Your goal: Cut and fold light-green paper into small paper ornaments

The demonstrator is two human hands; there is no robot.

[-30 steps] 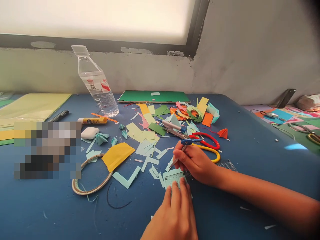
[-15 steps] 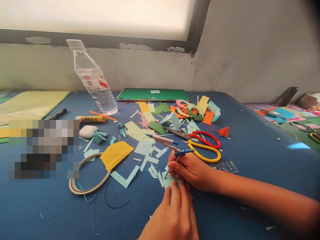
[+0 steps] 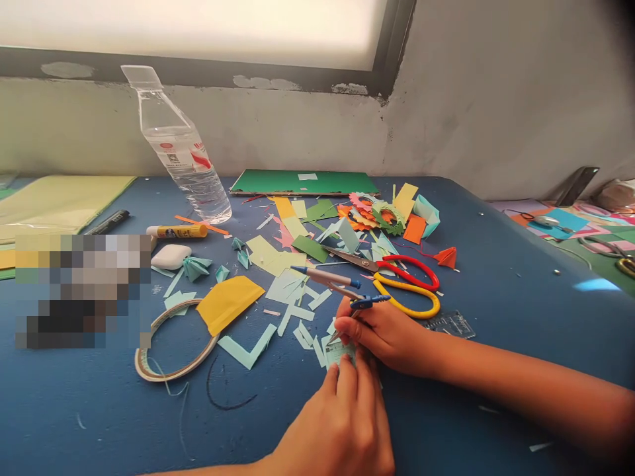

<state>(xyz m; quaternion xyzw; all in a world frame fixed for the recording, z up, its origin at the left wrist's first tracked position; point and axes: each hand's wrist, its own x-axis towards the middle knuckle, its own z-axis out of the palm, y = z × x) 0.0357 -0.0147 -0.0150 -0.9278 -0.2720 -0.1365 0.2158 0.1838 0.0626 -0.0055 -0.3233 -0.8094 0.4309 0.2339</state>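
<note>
Blue and scuffed, the counter (image 3: 496, 277) runs up to a grey plaster wall under a bright window and is strewn with coloured paper scraps. Near its front edge the right hand (image 3: 384, 334) closes around a blue-hinged drawing compass with a pencil leg (image 3: 342, 291), gripping the lower legs so that the hinge and the pencil leg stick out above the fingers and point left. The compass tip meets a small pale green paper piece (image 3: 337, 350), which lies flat directly under and just left of that hand. The left hand (image 3: 342, 423) comes from the near edge and presses its fingertips (image 3: 347, 367) onto the same paper piece, its fingers together, nothing gripped; the two hands touch over the paper. Just behind the right hand lie scissors with red and yellow handles (image 3: 404, 287), and a clear plastic ruler (image 3: 449, 324) rests beside the wrist. Farther left are a folded yellow paper sheet (image 3: 228, 301), a flattened ring of tape (image 3: 169, 347), a yellow glue stick (image 3: 173, 231) and a tilted clear plastic water bottle (image 3: 181, 155).
</note>
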